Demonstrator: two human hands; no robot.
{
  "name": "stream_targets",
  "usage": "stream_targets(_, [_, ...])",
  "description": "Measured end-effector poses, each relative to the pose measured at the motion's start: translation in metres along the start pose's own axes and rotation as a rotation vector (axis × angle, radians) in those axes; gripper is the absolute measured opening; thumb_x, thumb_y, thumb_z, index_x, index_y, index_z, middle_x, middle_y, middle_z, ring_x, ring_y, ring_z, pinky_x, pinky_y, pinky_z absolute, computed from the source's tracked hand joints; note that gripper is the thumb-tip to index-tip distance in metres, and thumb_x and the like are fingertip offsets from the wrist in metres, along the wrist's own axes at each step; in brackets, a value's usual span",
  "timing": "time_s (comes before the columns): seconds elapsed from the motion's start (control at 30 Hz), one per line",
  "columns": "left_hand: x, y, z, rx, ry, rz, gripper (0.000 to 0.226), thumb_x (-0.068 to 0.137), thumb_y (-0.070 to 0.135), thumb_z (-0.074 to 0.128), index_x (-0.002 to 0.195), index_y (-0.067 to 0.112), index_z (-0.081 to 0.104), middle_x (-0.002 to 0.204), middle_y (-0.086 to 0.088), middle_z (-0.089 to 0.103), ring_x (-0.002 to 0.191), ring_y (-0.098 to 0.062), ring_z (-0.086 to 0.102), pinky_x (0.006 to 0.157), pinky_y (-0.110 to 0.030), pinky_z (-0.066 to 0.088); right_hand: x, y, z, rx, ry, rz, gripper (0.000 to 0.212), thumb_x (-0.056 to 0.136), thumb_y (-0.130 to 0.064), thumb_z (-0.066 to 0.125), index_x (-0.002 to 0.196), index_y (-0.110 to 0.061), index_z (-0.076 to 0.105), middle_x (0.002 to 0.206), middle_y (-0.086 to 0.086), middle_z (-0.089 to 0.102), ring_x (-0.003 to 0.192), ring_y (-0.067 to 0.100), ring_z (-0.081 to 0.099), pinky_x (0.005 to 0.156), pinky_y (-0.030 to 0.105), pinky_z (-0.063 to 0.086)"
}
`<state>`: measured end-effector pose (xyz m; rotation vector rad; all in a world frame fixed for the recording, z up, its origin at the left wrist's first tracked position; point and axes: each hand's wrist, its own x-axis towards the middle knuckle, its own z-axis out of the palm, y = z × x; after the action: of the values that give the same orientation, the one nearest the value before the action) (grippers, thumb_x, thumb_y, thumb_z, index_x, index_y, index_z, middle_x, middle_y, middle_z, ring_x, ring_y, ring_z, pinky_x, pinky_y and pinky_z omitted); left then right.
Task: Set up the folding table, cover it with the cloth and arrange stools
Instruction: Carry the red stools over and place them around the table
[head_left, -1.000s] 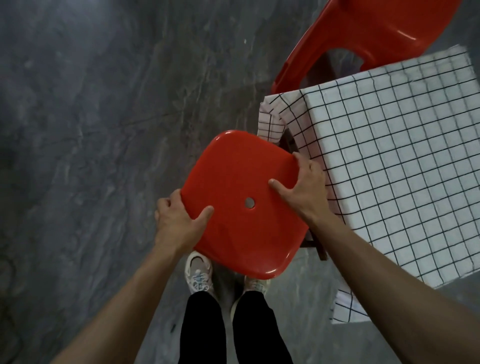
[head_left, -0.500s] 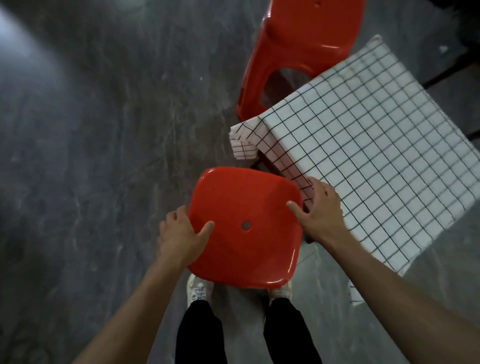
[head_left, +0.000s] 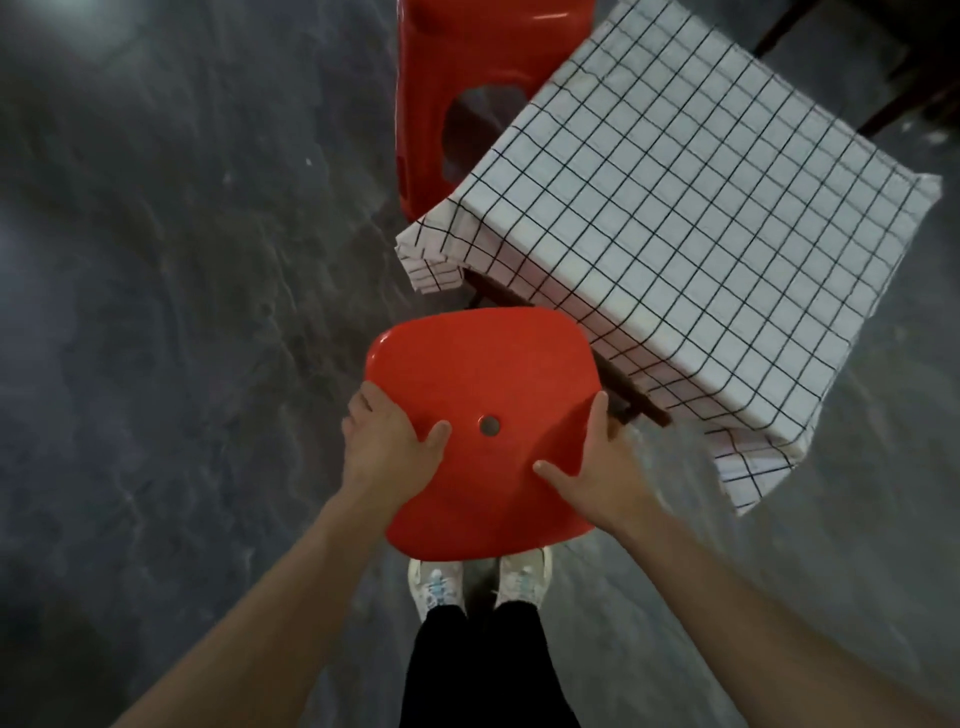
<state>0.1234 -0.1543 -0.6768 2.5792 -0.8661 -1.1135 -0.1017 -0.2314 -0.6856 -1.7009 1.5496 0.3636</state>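
A red plastic stool (head_left: 483, 384) with a small hole in its seat is right in front of me, above my feet. My left hand (head_left: 387, 452) grips its left edge, thumb on the seat. My right hand (head_left: 605, 467) grips the right edge, thumb on top and fingers over the side. To the right stands the folding table under a white cloth with a black grid (head_left: 691, 218), a dark table edge showing beside the stool. A second red stool (head_left: 457, 78) stands at the table's far side.
The floor (head_left: 182, 312) is dark grey stone, bare to the left. Dark furniture legs (head_left: 893, 98) show at the top right corner. My white shoes (head_left: 436, 587) are under the stool's near edge.
The stool has turned and come closer to the table's near edge. My right hand has slid back along the stool's right edge. The view has swung so the table sits further up and right.
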Motion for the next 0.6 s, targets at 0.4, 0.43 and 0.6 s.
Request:
stream_targets(0.4, [0.001, 0.005, 0.018, -0.010, 0.081, -0.038, 0.108, 0.079, 0.044, 0.072, 0.152, 0.012, -0.001, 0.140, -0.029, 0.034, 0.130, -0.045, 0.033, 0.105, -0.054, 0.035, 0.020, -0.009, 0.004, 0.127, 0.179, 0.154, 0.123, 0.066, -0.067, 0.077, 0.151, -0.006, 0.013, 0.145, 0.020, 0.035, 0.132, 0.038, 0.041, 0.105, 0.050, 0.043])
stream_targets(0.43, [0.001, 0.009, 0.018, 0.007, 0.089, -0.009, 0.108, 0.079, 0.044, 0.072, 0.152, 0.013, 0.000, 0.139, -0.028, 0.034, 0.130, -0.044, 0.033, 0.105, -0.053, 0.036, 0.018, -0.008, 0.004, 0.155, 0.197, 0.176, 0.118, 0.064, -0.066, 0.078, 0.147, -0.006, 0.020, 0.141, 0.019, 0.038, 0.128, 0.037, 0.044, 0.102, 0.050, 0.046])
stream_targets(0.6, [0.014, 0.027, 0.008, 0.084, 0.055, 0.088, 0.104, 0.078, 0.047, 0.072, 0.151, 0.020, 0.003, 0.140, -0.024, 0.035, 0.130, -0.041, 0.033, 0.103, -0.053, 0.037, -0.001, 0.005, 0.010, 0.281, 0.249, 0.253, 0.103, 0.060, -0.060, 0.085, 0.132, -0.008, 0.034, 0.132, 0.014, 0.046, 0.120, 0.033, 0.052, 0.095, 0.046, 0.051])
